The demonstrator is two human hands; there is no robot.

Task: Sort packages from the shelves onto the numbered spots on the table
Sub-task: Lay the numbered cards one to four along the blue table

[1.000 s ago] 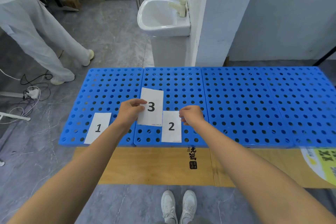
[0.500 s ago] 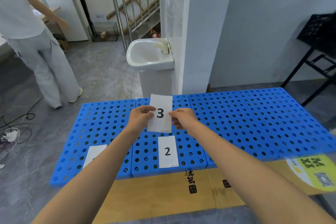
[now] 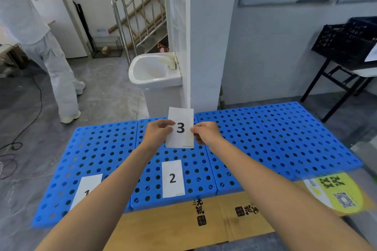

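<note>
Under the forearms: cardboard sheet (image 3: 163, 228) with black Chinese print, yellow QR sticker (image 3: 336, 193) right of the right arm. Nearer than the hands, flat on blue perforated panels (image 3: 265, 138): card "1" (image 3: 89, 184) partly under the left forearm, card "2" (image 3: 173, 178) between the arms. Card "3" (image 3: 180, 128) held up off the panels, left edge pinched by left hand (image 3: 157, 133), right edge by right hand (image 3: 206, 132). Beyond the hands: white sink (image 3: 153, 71). Versus 1 s ago: right hand added to the card, card carried farther out.

The head camera looks forward and down, close over the blue table (image 3: 265, 138).
</note>
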